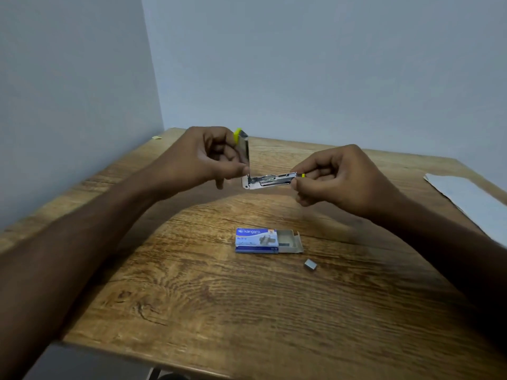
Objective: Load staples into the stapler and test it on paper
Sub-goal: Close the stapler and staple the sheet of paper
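A small metal stapler (pixel 267 180) with yellow trim is held in the air above the wooden table (pixel 219 297), hinged wide open. My left hand (pixel 208 157) grips its upright top cover. My right hand (pixel 334 176) pinches the front end of the horizontal magazine part. A blue staple box (pixel 258 240) lies on the table below, its grey inner tray slid out to the right. A short block of staples (pixel 310 264) rests loose on the table to the right of the box. A sheet of paper (pixel 472 196) lies at the table's right edge.
Blue-grey walls meet in a corner behind the table. A small yellowish scrap (pixel 157 137) lies at the far left corner of the table. The table's near edge runs across the bottom of the view, with a dark floor below.
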